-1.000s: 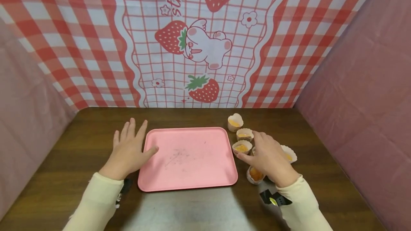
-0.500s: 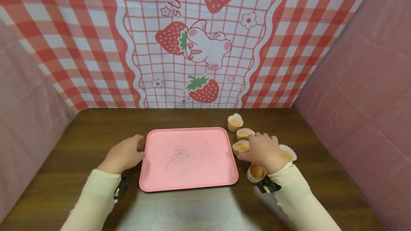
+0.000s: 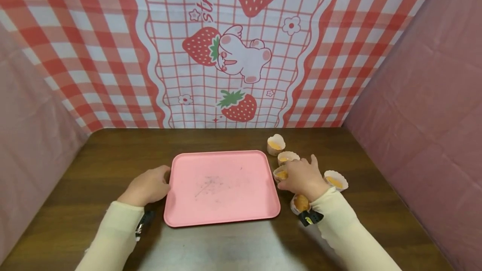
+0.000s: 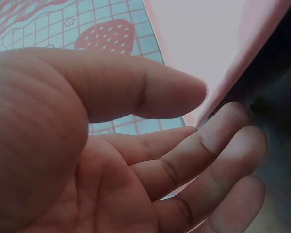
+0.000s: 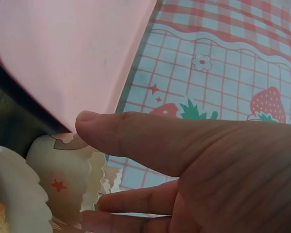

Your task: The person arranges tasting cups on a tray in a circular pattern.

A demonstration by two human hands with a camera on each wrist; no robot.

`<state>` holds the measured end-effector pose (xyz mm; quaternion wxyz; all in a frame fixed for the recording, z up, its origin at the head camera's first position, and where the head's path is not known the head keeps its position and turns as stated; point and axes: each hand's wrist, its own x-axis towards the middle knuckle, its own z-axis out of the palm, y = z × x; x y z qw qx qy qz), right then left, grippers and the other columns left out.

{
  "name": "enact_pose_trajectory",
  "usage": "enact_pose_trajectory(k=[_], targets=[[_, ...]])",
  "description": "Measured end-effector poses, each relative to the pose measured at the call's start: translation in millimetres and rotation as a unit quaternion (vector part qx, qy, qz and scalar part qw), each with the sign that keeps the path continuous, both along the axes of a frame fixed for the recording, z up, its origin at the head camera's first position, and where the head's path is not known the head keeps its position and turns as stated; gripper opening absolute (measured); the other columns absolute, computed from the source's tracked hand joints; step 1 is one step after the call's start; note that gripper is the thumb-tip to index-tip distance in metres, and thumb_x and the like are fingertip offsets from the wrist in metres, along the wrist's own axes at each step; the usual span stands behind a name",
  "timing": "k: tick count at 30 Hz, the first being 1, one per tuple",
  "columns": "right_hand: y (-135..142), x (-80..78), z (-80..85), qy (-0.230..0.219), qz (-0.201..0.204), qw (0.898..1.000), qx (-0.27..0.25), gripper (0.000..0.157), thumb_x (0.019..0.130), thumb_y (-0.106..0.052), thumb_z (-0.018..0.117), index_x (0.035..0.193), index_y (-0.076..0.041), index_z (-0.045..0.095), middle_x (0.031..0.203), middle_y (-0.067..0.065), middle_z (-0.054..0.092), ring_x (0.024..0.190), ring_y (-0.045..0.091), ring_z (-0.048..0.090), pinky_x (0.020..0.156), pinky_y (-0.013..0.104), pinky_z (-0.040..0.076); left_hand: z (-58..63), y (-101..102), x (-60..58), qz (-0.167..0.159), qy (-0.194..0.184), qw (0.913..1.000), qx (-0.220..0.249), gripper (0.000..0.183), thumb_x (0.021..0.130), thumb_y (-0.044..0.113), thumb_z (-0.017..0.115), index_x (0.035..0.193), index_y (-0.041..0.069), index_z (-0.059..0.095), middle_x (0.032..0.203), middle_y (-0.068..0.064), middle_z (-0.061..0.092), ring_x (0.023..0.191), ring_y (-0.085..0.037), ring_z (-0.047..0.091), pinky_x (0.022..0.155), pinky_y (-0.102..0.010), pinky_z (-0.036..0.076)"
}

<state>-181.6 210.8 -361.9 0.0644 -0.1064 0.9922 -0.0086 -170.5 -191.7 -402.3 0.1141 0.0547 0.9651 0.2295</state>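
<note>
We see a cupcake (image 3: pixel 280 174) in a pale paper cup at right of centre in the head view, just off the right edge of the pink tray (image 3: pixel 226 185). The right grip (image 3: pixel 303 177) is right beside it, partly covering it; its thumb and fingers stand apart, loosely extended, and we cannot tell whether they touch the cup. The left grip (image 3: pixel 148 186), also unclosed, has its relaxed fingers at the tray's left edge; we cannot make out whether they touch it. Around the right grip we find a browner cupcake (image 3: pixel 301 202) below, another (image 3: pixel 336 180) to its right and two more above. The dark wooden tabletop (image 3: pixel 113 149) meets a strawberry-print cloth (image 3: pixel 241 57) filling the upper frame.
</note>
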Motion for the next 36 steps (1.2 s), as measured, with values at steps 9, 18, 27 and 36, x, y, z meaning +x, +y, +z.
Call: enact_pose_trajectory(k=[9, 18, 27, 36], targets=[[1.9, 0.2, 0.4, 0.021, -0.007, 1.0, 0.015, 0.063, 0.078, -0.043, 0.086, 0.114, 0.004, 0.065, 0.108, 0.023, 0.064, 0.102, 0.044, 0.058, 0.093, 0.062, 0.047, -0.5, 5.6, 1.5, 0.002, -0.011, 0.9999, 0.0, 0.054, 0.094, 0.02, 0.064, 0.141, -0.005, 0.054, 0.134, -0.028, 0.062, 0.119, -0.046, 0.061, 0.098, -0.066, 0.047], [-0.3, -7.5, 2.4, 0.007, -0.031, 0.999, 0.039, 0.062, 0.079, -0.056, 0.081, 0.105, 0.0, 0.071, 0.104, 0.021, 0.069, 0.096, 0.044, 0.06, 0.086, 0.059, 0.049, -2.5, 4.2, 0.0, 0.007, -0.011, 0.9999, -0.005, 0.054, 0.091, 0.012, 0.068, 0.139, -0.007, 0.053, 0.129, -0.028, 0.064, 0.113, -0.044, 0.064, 0.094, -0.065, 0.049], [-2.4, -14.6, 2.4, -0.042, -0.058, 0.996, 0.048, 0.049, 0.081, -0.051, 0.079, 0.1, -0.006, 0.072, 0.102, 0.016, 0.07, 0.101, 0.042, 0.059, 0.09, 0.059, 0.043, 2.8, 4.2, 1.9, 0.01, -0.007, 0.9999, -0.003, 0.053, 0.09, 0.012, 0.069, 0.137, -0.007, 0.054, 0.126, -0.027, 0.065, 0.108, -0.041, 0.065, 0.092, -0.063, 0.05], [-1.2, -16.6, 0.2, -0.047, -0.049, 0.997, 0.03, 0.055, 0.082, -0.048, 0.08, 0.113, -0.004, 0.066, 0.107, 0.015, 0.07, 0.104, 0.043, 0.06, 0.092, 0.061, 0.04, 1.7, 3.8, 3.1, 0.012, -0.02, 0.9997, 0.002, 0.057, 0.09, 0.011, 0.069, 0.14, -0.008, 0.049, 0.13, -0.029, 0.063, 0.109, -0.041, 0.064, 0.094, -0.064, 0.049]])
